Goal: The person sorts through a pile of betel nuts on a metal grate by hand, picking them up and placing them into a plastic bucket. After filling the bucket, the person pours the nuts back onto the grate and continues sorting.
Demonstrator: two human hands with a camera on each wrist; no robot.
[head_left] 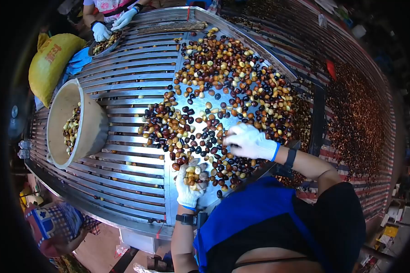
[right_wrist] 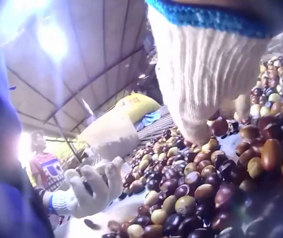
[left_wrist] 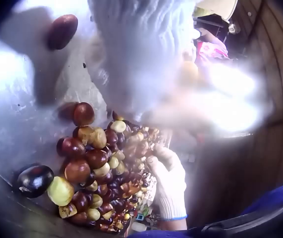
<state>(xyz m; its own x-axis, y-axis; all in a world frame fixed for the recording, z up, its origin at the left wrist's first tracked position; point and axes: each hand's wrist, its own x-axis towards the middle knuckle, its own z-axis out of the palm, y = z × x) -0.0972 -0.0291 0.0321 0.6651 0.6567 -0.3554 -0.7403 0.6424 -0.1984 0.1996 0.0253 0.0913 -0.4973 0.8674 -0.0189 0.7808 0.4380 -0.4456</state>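
Glossy acorn-like nuts [head_left: 218, 68], from pale yellow to brown and near black, lie spread over a metal sheet on the table. My gloved left hand [head_left: 187, 189] is cupped, its fingers curled round several pale yellow nuts [head_left: 193, 175], near the sheet's front edge. To its right, my gloved right hand [head_left: 250, 142] reaches down among the nuts, its fingers blurred in the head view. In the right wrist view its fingertips [right_wrist: 198, 131] are bent down at the pile, apart from each other, with a reddish-brown nut [right_wrist: 218, 126] showing between them.
A pale bucket [head_left: 93, 125] part-filled with nuts stands on the slatted table [head_left: 136, 168] at left. Behind it are a yellow sack [head_left: 54, 66] and another person's gloved hands [head_left: 101, 32] at a basin of nuts. A raised metal rim [head_left: 255, 41] borders the sheet.
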